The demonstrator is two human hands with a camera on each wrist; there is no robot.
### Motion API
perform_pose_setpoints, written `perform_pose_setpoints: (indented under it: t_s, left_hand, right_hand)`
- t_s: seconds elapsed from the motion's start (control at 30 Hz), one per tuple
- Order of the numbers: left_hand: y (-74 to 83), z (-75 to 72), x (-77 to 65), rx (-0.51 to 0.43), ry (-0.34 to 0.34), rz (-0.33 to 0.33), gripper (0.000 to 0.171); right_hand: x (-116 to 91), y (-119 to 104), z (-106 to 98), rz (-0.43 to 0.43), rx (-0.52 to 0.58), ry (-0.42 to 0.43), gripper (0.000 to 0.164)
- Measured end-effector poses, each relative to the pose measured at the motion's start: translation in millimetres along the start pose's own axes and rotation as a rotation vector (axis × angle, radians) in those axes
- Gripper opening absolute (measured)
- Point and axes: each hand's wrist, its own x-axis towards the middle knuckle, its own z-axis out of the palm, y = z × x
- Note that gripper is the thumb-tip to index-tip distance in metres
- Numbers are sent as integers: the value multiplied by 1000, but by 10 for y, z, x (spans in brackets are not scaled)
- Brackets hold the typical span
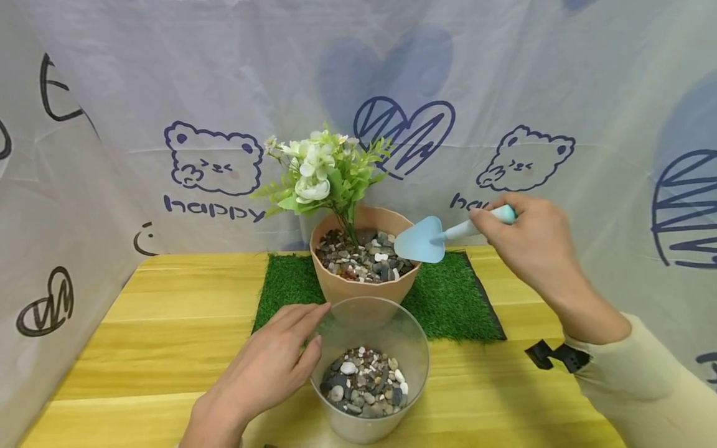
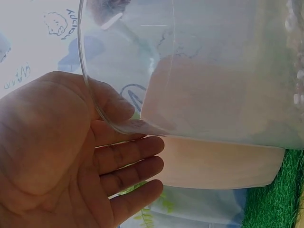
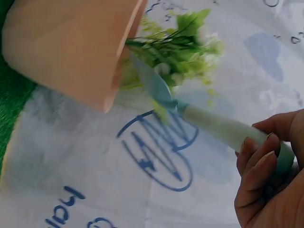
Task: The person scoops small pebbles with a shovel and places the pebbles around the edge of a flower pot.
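My right hand (image 1: pixel 529 239) grips the handle of a small light-blue garden trowel (image 1: pixel 421 240). Its blade overlaps the right rim of the peach flower pot (image 1: pixel 364 291) in the head view, tilted over the stones. Gravel fills that pot around the stems of a white-flowered plant (image 1: pixel 327 171). Nearer to me stands a clear plastic bucket (image 1: pixel 417 348) with mixed pebbles (image 1: pixel 366 386) at its bottom. My left hand (image 1: pixel 274 354) holds the bucket at its left rim; in the left wrist view the rim passes between the thumb (image 2: pixel 116 102) and the other fingers (image 2: pixel 137 168).
The flower pot stands on a green turf mat (image 1: pixel 459 298), on a yellow wood-grain table (image 1: pixel 168 336). Behind and at both sides hangs a white cloth (image 1: pixel 302 68) printed with bears and hearts. A black strap (image 1: pixel 554 356) hangs by my right sleeve.
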Motion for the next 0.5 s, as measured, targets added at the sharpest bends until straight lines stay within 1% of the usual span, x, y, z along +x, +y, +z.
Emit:
perform_pose_setpoints:
  t_s: [0.07,0.13,0.2,0.27,0.37,0.5]
  left_hand:
    - [0,-1,1,-2,-6,-4,51]
    - [-1,-1,0,-5,-10,-8,51]
    - [-2,0,-1,-6,-14,-8,52]
    - [-3,1,-1,-8,-15,-7,52]
    - [-5,0,1,-11,-14,-6,52]
    - [-7,0,0,-17,-18,-9,52]
  right_hand:
    - [-62,-36,-30,-35,31,15,34]
    - [-141,-77,-49,-96,71,22,27]
    - [-232,-123,-45,-170,103,11,17]
    - [-331,-168,-10,-239,121,-24,10]
    - [-469,-224,135,-327,101,-115,6]
    - [-604,-236,468,-427,-9,-230,10]
